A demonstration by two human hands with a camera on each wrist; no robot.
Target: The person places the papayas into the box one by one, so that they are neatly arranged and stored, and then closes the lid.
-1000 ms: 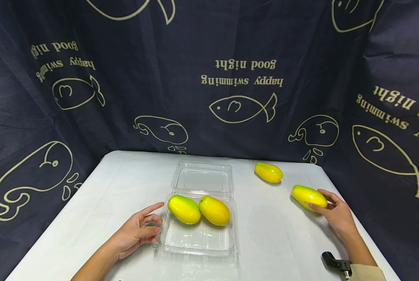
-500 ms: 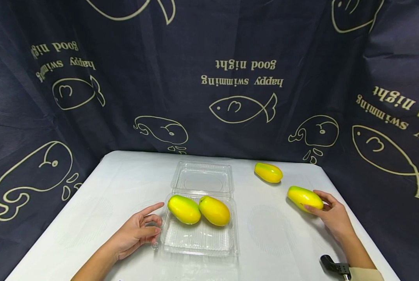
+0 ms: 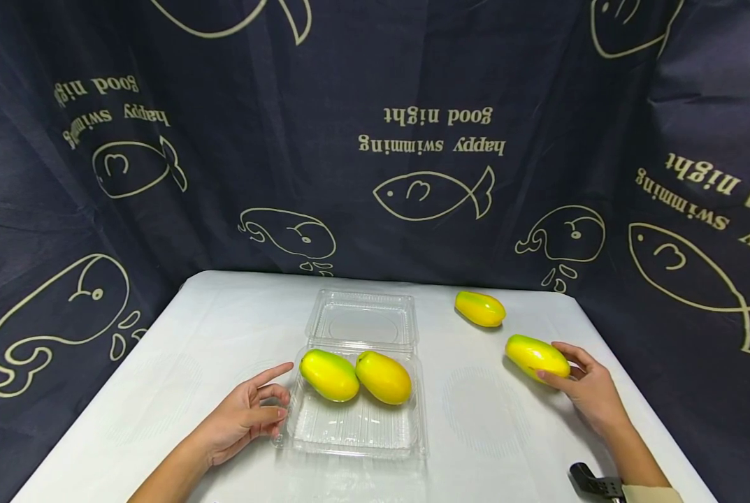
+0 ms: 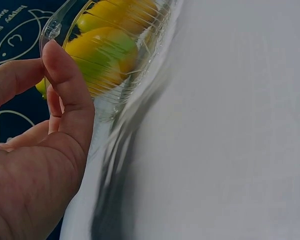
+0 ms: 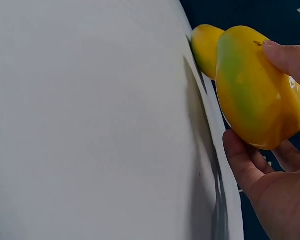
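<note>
One fruit (image 3: 537,356), lower right in the head view, is getting gripped by the right hand (image 3: 591,391), so I'm guessing pick-up's happening and next is needing a steady carry to the lower-centre tub (image 3: 356,429) the left hand (image 3: 241,419) is pinching.

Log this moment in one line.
right hand: grips yellow fruit; left hand: pinches clear container edge; lid: open; inside: two fruits

head cam high, fwd/down on table (image 3: 224,335), wrist cams close-up, L wrist+head share clear box (image 3: 356,433)
</note>
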